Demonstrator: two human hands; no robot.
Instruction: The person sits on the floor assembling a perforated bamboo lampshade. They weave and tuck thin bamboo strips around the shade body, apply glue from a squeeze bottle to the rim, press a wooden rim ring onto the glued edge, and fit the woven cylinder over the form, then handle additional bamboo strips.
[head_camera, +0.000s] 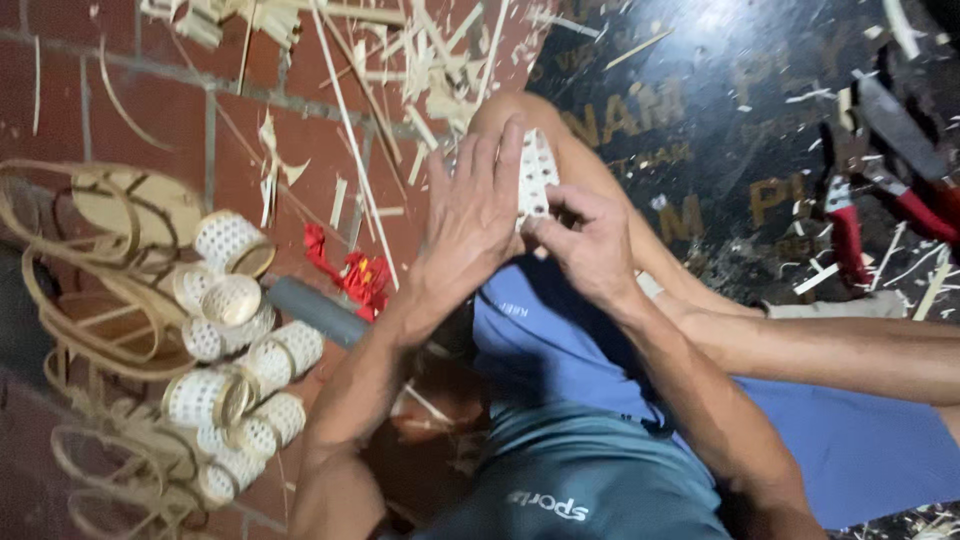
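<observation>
Item: woven strip (537, 178), pale, perforated, lying on my raised knee (590, 170), partly under my hands.

Left hand (472, 215): laid flat over the strip, fingers spread and straight, pressing, not gripping.

Right hand (590, 245): fingers pinched shut on the strip's lower edge, thumb against forefinger.

Handling note, my judgement: keep the left palm firm so the weave cannot slide on the knee, and pull only lightly with the pinch; the lattice looks thin and likely to crease.

Nearby, left: pile of small woven cylinders (235, 350) on the brick floor (150, 110), beside bent cane loops (80, 250); a grey handle (315, 310) and red scrap (355, 275) just by my left wrist.

Above: bamboo shavings (420, 60).

Right: red-handled pruners (850, 235) on a dark board (720, 100), well apart.
</observation>
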